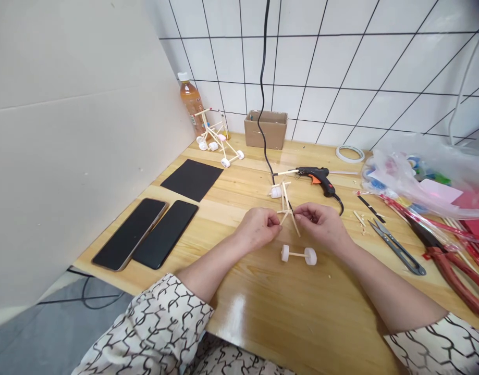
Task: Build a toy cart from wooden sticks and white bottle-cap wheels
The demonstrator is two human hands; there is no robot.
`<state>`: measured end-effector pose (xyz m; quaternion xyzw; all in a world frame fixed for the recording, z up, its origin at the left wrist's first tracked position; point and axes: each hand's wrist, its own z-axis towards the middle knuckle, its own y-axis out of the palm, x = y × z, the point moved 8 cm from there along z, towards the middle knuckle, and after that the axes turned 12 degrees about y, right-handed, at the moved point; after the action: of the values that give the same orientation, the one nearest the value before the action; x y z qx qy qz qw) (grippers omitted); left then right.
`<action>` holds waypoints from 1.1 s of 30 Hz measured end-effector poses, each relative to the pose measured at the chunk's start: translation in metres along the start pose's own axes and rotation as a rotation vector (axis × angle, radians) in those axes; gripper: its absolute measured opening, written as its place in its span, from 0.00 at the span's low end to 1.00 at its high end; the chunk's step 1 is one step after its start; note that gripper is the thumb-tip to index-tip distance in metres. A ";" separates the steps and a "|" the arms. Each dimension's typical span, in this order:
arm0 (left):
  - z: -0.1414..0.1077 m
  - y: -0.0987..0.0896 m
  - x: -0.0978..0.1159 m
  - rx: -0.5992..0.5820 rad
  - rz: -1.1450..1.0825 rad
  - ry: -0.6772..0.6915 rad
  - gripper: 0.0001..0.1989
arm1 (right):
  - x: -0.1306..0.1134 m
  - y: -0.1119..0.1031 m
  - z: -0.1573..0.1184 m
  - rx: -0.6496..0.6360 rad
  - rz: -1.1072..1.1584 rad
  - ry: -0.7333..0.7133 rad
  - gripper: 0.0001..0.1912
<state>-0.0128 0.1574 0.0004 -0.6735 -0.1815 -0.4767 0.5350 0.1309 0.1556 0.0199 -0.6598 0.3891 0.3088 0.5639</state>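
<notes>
A small frame of pale wooden sticks stands between my two hands, with a white wheel at its far end. My left hand pinches the lower left stick end of this frame. On the other side, my right hand has thumb and forefinger pressed together at the frame's right side, by the crossing stick. Just in front of the frame, a stick axle with a white wheel at each end lies loose on the wooden table.
Behind are a glue gun, a cardboard box, a tape roll, a bottle and another stick model. Two phones and a black sheet lie left; snips, pliers and plastic bags lie right.
</notes>
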 end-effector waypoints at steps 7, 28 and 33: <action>0.002 -0.001 0.004 -0.001 0.058 0.050 0.06 | -0.006 -0.002 0.021 -0.091 0.158 0.086 0.14; 0.002 -0.017 -0.001 0.088 -0.027 0.049 0.05 | -0.019 0.026 0.040 -0.226 0.384 0.195 0.15; 0.003 -0.017 -0.001 0.087 -0.012 0.038 0.06 | -0.017 0.026 0.040 -0.202 0.407 0.212 0.17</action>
<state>-0.0249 0.1663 0.0084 -0.6394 -0.1959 -0.4840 0.5644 0.1011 0.1967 0.0140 -0.6497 0.5380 0.3824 0.3771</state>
